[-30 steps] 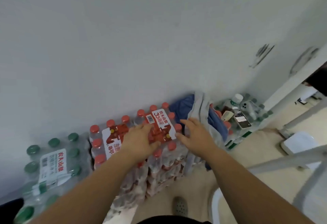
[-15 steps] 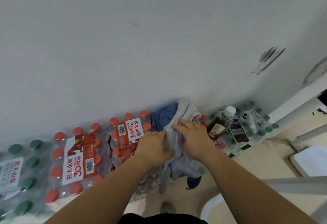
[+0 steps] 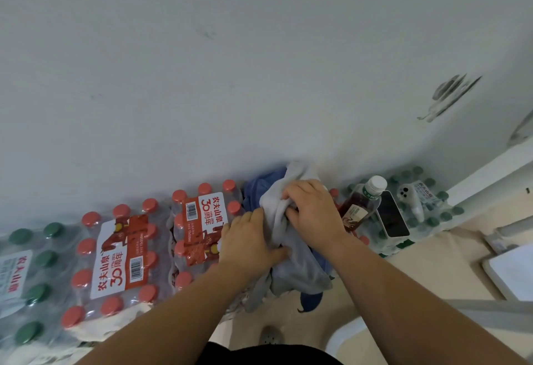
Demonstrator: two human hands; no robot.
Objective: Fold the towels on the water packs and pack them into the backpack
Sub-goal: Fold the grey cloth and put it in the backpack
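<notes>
grey towel [image 3: 291, 266] bunched on water packs [image 3: 202, 220], over blue towel [image 3: 256, 191], hem hanging off front | left hand [image 3: 248, 240] pinches it, right hand [image 3: 314, 214] fingers curled round a fold | risk: lifting could drag blue towel down or tip nearby tea bottle [image 3: 360, 206]

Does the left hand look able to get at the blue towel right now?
Probably yes: a bare patch of the blue towel lies just beyond the left hand, nothing between them. But its fingers pinch the grey towel, so it must let go first.
</notes>
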